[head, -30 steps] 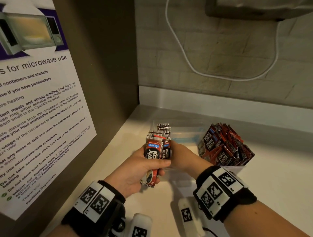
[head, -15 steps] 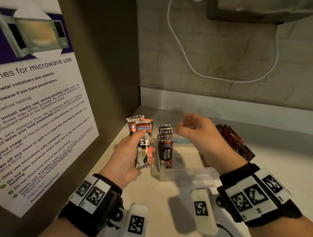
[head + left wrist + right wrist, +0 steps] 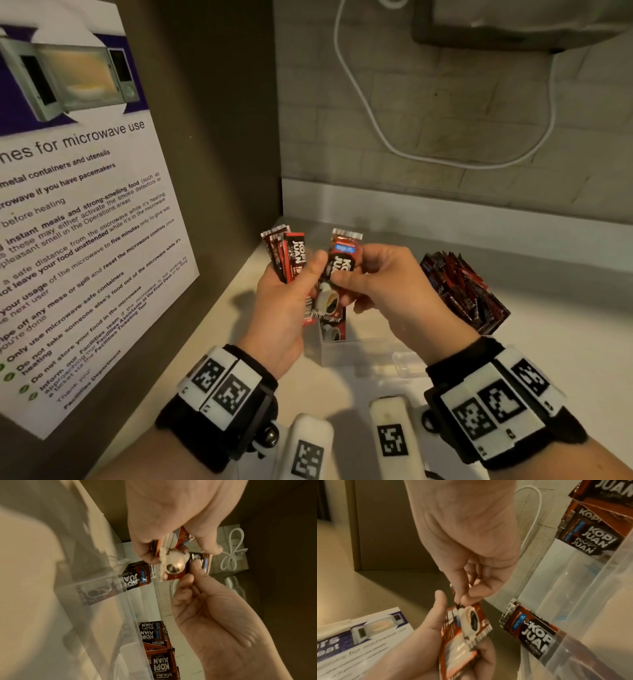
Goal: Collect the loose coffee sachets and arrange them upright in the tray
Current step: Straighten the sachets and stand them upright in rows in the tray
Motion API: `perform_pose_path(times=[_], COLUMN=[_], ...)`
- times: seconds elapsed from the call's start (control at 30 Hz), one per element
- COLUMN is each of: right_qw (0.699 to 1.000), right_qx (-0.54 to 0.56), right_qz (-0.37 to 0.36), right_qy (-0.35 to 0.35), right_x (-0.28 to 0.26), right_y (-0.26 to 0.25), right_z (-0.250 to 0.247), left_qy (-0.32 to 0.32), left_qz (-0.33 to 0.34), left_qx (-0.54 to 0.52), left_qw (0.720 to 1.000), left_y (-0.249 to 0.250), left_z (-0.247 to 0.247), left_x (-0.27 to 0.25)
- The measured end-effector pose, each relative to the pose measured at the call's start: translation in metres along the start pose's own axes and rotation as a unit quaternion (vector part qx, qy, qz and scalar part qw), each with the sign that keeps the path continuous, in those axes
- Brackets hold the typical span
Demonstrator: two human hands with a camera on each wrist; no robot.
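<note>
My left hand [image 3: 301, 284] grips a bunch of red-and-black coffee sachets [image 3: 286, 255] upright above the counter. My right hand [image 3: 349, 274] pinches a single sachet [image 3: 342, 263] at the front of that bunch; it shows a coffee cup picture [image 3: 175, 568]. Below the hands stands the clear plastic tray [image 3: 363, 349], with a few sachets upright [image 3: 334, 330] at its left end. In the right wrist view the pinched sachet [image 3: 471, 619] lies against my left palm, and a standing sachet [image 3: 532, 631] leans inside the tray wall [image 3: 573, 574].
A packed cluster of sachets [image 3: 459, 291] fills the tray's right side. A panel with a microwave notice [image 3: 85, 222] closes off the left. A tiled wall with a white cable [image 3: 376, 130] is behind. The counter [image 3: 565, 342] stretches to the right.
My right hand, which hovered with nothing in it over the tray, has come back to the left hand and taken hold of one sachet from the bunch.
</note>
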State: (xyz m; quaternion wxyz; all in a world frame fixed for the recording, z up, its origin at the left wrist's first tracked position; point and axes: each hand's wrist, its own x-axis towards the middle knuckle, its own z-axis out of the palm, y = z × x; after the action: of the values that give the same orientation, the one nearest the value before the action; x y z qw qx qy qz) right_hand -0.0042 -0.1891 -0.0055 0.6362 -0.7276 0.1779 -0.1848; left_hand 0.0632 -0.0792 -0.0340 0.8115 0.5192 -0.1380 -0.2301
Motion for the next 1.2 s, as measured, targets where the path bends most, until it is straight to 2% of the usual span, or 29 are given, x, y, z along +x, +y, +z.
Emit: perform_pose_path(times=[0.2, 0.33, 0.47, 0.57, 0.67, 0.77, 1.0, 1.2], right_qw=[0.996, 0.986, 0.974, 0.966, 0.937, 0.910, 0.909, 0.911], right_qx=[-0.029, -0.130, -0.158, -0.210, -0.327, -0.396, -0.381, -0.364], right_qz=[0.045, 0.109, 0.157, 0.148, 0.120, 0.120, 0.117, 0.110], right_qy=[0.077, 0.007, -0.041, -0.018, -0.003, -0.016, -0.119, -0.157], right_x=[0.007, 0.009, 0.013, 0.018, 0.023, 0.021, 0.027, 0.031], right_y=[0.009, 0.024, 0.038, 0.046, 0.051, 0.050, 0.050, 0.057], right_z=[-0.035, -0.036, -0.018, -0.009, -0.005, 0.000, 0.001, 0.008], left_qy=[0.065, 0.048, -0.013, -0.055, -0.074, -0.079, -0.079, -0.068], left_qz=[-0.095, -0.133, -0.152, -0.159, -0.153, -0.152, -0.151, -0.161], left_qx=[0.025, 0.057, 0.033, 0.004, -0.006, 0.003, -0.023, -0.066], left_qw=[0.993, 0.988, 0.988, 0.986, 0.985, 0.985, 0.985, 0.982], left_y=[0.000, 0.002, -0.003, -0.007, -0.011, -0.015, -0.019, -0.019], left_z=[-0.023, -0.026, -0.023, -0.017, -0.014, -0.012, -0.011, -0.007], left_x=[0.010, 0.005, -0.003, -0.009, -0.010, -0.009, -0.003, 0.005])
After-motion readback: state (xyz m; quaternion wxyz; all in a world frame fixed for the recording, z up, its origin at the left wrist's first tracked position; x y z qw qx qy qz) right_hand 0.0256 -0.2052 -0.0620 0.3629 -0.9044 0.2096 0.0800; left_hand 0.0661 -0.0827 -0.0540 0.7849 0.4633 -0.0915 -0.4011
